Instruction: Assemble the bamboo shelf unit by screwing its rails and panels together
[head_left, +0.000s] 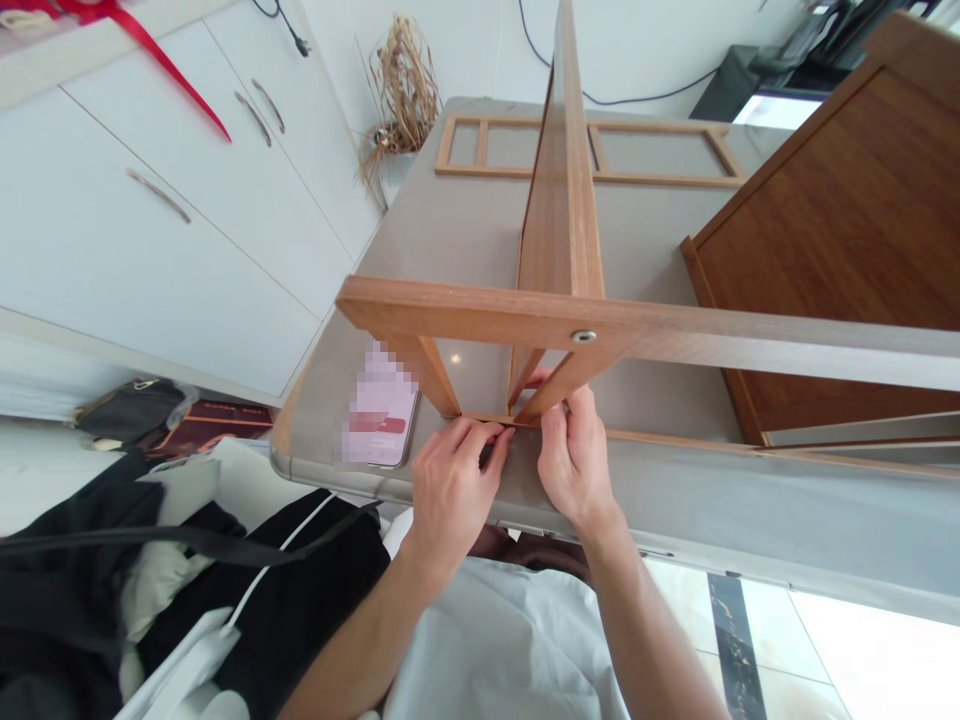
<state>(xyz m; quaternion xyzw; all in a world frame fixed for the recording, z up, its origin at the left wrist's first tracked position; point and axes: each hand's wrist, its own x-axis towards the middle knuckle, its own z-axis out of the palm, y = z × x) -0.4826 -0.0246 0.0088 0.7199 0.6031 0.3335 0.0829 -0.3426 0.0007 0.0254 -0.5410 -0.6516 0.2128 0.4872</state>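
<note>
A wooden frame point(465, 310) stands on edge on the grey table, with a brown wooden panel point(551, 190) upright against it. My left hand point(454, 475) is at the frame's bottom rail, thumb and forefinger pinched together. A small dark thing shows at those fingertips, too small to name. Close by on the right, my right hand point(576, 455) is closed around the lower end of a short wooden crossbar point(562, 385), some fingers hidden behind it. A metal fastener point(583, 337) sits in the top rail above that hand.
A phone point(382, 410) lies left of my left hand. Behind, a flat wooden frame point(660, 155) lies on the table point(480, 230). A large brown wooden piece point(847, 230) leans at the right. White cabinets point(187, 180) and a dried plant point(405, 90) stand beyond the left edge.
</note>
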